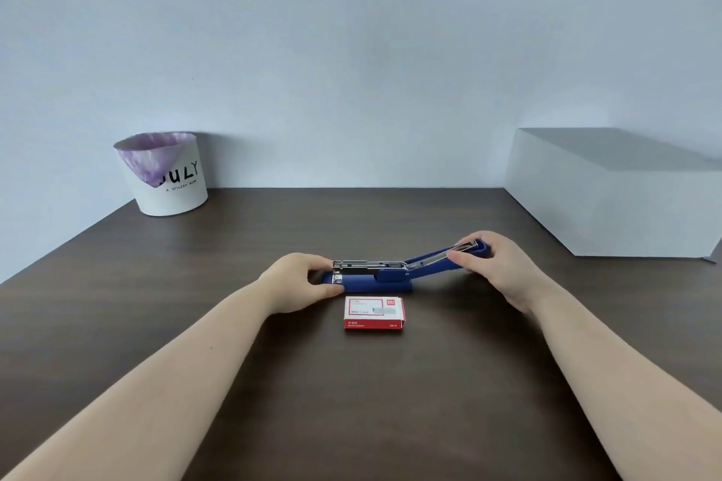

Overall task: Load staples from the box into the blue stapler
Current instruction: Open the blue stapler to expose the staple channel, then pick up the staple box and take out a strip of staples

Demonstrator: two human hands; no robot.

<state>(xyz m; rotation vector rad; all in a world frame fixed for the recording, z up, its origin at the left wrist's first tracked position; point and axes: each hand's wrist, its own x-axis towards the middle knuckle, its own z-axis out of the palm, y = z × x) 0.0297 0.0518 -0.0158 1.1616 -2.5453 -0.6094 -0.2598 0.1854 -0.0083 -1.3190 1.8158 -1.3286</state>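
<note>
Blue stapler (371, 281) mid-desk, just behind the closed staple box (374, 312); left hand (299, 279) pinching its front end, right hand (493, 266) gripping the swung-back cover. Best done by pinning the base firmly, folding the cover fully back. Metal channel exposed.

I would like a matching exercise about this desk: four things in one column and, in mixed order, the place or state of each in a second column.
Things:
1. blue stapler
2. staple box
3. white bin
4. right hand

Places or states:
A. stands at the far left of the table, lined with a purple bag
B. lies closed on the table, just in front of the stapler
C. swung open, its metal channel showing
D. grips the raised blue top of the stapler

Pairs: 1-C, 2-B, 3-A, 4-D
</note>
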